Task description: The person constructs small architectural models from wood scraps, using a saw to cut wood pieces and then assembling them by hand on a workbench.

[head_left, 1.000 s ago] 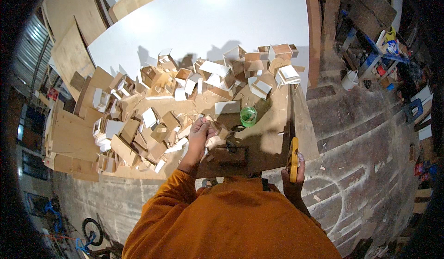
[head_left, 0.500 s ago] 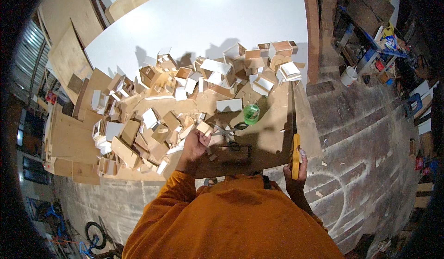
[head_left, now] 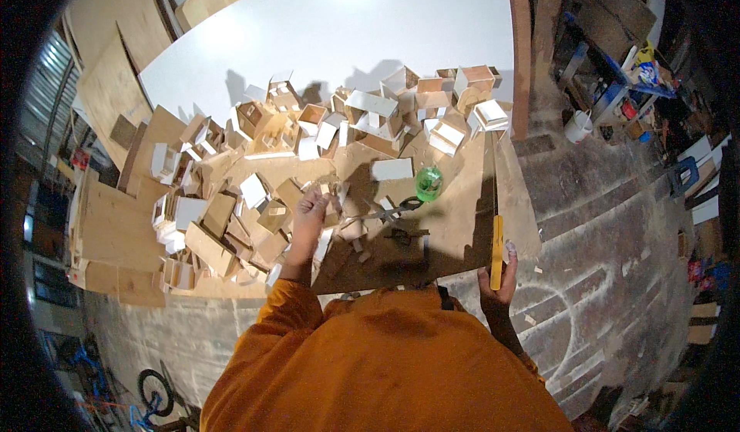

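Note:
My right hand [head_left: 499,278] is closed round the yellow handle of a handsaw [head_left: 497,248], its long thin blade pointing away over the right end of the board. At the near edge of the heap of wood pieces, my left hand [head_left: 310,215] pinches a small wood block [head_left: 324,190], partly hidden by the fingers. Just right of that hand lies a pair of scissors [head_left: 397,210] with dark handles. A green translucent cup [head_left: 428,184] stands beyond the scissors, beside a flat white piece [head_left: 393,169].
Small box-like wood models [head_left: 370,112] crowd the far side of the brown board [head_left: 455,235]. More offcuts [head_left: 212,239] are heaped at left. A white sheet [head_left: 331,31] lies behind. On the right floor stands a white bucket [head_left: 578,126]; a bicycle wheel [head_left: 156,392] shows lower left.
My left hand has moved left and slightly away from me with the small block. The handsaw and my right hand have shifted only slightly; its yellow handle looks narrower now.

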### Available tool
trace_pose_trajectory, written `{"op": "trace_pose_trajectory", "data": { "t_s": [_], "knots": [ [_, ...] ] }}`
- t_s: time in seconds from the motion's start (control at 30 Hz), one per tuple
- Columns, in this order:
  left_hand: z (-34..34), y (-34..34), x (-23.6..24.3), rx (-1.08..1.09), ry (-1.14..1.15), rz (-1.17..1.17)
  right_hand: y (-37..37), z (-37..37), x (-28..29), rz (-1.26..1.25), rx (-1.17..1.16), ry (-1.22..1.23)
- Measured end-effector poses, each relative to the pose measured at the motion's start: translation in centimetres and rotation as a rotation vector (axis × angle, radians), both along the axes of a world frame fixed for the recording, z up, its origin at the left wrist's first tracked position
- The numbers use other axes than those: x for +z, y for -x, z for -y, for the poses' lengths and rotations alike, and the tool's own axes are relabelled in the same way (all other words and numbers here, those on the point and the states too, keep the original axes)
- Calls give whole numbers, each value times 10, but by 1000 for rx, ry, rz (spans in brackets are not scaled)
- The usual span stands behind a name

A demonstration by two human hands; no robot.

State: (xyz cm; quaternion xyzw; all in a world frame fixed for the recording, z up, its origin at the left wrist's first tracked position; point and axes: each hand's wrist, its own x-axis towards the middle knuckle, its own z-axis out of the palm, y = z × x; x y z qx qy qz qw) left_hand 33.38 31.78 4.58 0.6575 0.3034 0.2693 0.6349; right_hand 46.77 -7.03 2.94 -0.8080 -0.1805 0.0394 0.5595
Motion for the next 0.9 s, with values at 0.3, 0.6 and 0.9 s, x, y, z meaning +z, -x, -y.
{"op": "trace_pose_trajectory", "data": {
  "t_s": [0.3,0.6,0.9],
  "knots": [
    [-8,13,36,250,-1082,-344,6,-6,14,24,1,1],
    [63,40,-12,-500,-1292,-331,4,-5,1,-9,-15,39],
    [91,41,4,-355,-569,-353,-8,12,-20,-108,-34,-119]
  ]
}}
